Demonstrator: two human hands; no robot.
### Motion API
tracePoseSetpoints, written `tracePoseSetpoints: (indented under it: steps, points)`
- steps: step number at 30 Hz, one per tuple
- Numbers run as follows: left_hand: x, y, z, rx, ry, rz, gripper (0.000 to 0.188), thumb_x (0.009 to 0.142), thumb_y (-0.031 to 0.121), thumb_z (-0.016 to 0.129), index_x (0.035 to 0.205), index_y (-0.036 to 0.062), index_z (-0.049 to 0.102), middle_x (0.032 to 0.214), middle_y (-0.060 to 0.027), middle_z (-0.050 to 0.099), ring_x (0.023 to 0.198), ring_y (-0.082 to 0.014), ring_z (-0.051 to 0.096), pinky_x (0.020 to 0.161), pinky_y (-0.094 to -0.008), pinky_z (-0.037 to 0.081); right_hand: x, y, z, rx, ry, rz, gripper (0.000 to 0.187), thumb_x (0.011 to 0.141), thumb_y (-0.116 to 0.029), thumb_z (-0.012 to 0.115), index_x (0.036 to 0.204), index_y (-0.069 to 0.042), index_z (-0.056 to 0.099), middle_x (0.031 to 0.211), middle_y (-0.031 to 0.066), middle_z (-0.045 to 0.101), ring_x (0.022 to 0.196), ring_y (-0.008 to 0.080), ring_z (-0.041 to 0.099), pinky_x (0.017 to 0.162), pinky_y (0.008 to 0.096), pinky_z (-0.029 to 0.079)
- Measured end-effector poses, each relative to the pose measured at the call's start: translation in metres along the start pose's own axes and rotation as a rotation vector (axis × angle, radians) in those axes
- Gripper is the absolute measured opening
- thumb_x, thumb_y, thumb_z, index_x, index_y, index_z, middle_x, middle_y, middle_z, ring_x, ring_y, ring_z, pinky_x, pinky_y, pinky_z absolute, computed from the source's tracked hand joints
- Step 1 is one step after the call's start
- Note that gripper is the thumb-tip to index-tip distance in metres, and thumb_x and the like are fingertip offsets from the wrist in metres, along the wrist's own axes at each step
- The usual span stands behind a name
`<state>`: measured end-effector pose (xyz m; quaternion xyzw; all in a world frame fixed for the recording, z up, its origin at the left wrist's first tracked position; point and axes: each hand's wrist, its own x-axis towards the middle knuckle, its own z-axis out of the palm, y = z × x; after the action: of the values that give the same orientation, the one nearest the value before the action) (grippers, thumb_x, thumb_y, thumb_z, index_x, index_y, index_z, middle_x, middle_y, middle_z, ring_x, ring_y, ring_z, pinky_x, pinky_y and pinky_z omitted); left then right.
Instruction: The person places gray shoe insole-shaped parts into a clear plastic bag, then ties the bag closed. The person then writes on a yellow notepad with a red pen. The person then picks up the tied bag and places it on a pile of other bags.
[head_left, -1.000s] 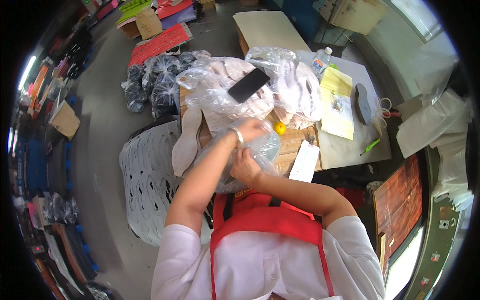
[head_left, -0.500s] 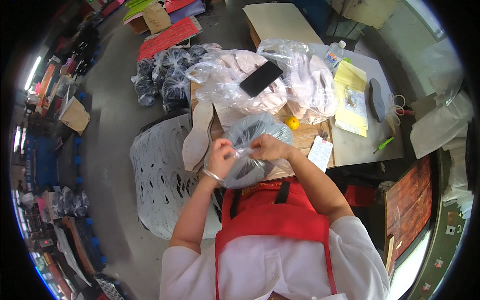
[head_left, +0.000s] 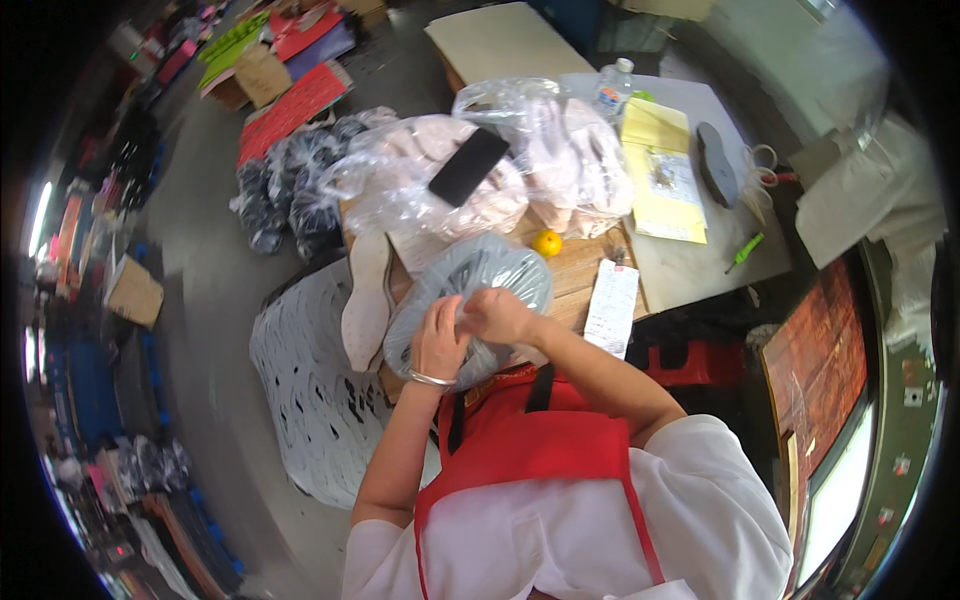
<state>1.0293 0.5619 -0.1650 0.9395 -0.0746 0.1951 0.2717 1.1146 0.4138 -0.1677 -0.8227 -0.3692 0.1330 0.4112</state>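
Observation:
A clear plastic bag (head_left: 520, 275) filled with dark grey pieces sits at the near edge of the wooden table in front of me. My left hand (head_left: 440, 338), with a bangle at the wrist, has its fingers closed on the gathered top of the bag. Close beside it, my right hand (head_left: 497, 315) is pinched on the same gathered plastic. The bit of plastic between the fingertips is mostly hidden. To the left lies a pale sole-shaped piece (head_left: 368, 305). A small orange fruit (head_left: 547, 243) rests just beyond the bag.
Bags of pale pieces (head_left: 590, 165) stand behind, with a black phone (head_left: 469, 167) on top. To the right are a written slip (head_left: 610, 305), a yellow paper pad (head_left: 655, 125), a dark sole (head_left: 716, 165), a green-handled tool (head_left: 745, 252) and a bottle (head_left: 613, 88). A white perforated sheet stack (head_left: 310, 380) stands left.
My hands have come closer together over the bag's neck, and the bag looks rounder and tighter. The whole view has shifted and turned slightly.

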Motion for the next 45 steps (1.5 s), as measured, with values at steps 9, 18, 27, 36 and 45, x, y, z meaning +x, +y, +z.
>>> tracePoseSetpoints:
  steps: [9,18,27,36,45]
  points:
    - [0.004,-0.018,0.025,0.113,-0.093,-0.065,0.042,0.078,0.014,0.063,0.119,0.0057,0.054,0.106,-0.0177,0.061,0.093,-0.0379,0.06,0.078,-0.0447,0.049,-0.011,-0.014,0.019,-0.001,0.268,-0.067,0.025,0.07,-0.014,0.066,0.092,-0.003,0.063,0.087,0.0178,0.062,0.081,0.0371,0.06,0.074,0.0429,0.051]
    - [0.003,-0.035,0.002,-0.505,-0.287,-0.275,0.042,0.081,0.005,0.063,0.122,0.0019,0.054,0.104,-0.0127,0.063,0.085,-0.0227,0.064,0.072,-0.032,0.052,-0.029,-0.024,0.032,0.307,0.48,0.001,0.031,0.071,-0.001,0.065,0.102,-0.003,0.058,0.104,0.0169,0.057,0.091,0.0379,0.06,0.076,0.0402,0.051]
    - [0.008,-0.046,0.007,-0.506,-0.244,-0.498,0.014,0.091,0.011,0.056,0.102,0.0029,0.057,0.085,-0.0129,0.067,0.074,-0.0194,0.065,0.063,-0.0325,0.051,-0.025,-0.024,0.039,0.201,0.51,-0.247,0.036,0.073,0.0,0.068,0.105,-0.001,0.051,0.125,0.0215,0.049,0.101,0.0415,0.058,0.079,0.0418,0.052]
    - [-0.002,0.019,0.001,-0.465,0.265,-0.339,0.01,0.084,0.004,0.066,0.083,0.0016,0.056,0.085,-0.0072,0.066,0.067,-0.0151,0.059,0.061,-0.0282,0.048,-0.02,-0.007,0.039,0.135,0.41,-0.134,0.039,0.078,-0.006,0.065,0.116,0.001,0.056,0.115,0.0184,0.06,0.108,0.0387,0.055,0.094,0.0429,0.046]
    - [0.001,0.054,-0.038,-0.329,0.112,0.016,0.008,0.078,-0.003,0.065,0.082,0.0018,0.06,0.083,-0.0117,0.065,0.075,-0.0305,0.063,0.068,-0.0374,0.051,-0.018,0.005,0.054,-0.161,0.391,-0.24,0.047,0.074,-0.02,0.064,0.115,0.001,0.056,0.118,0.0167,0.058,0.115,0.0367,0.05,0.099,0.0442,0.041]
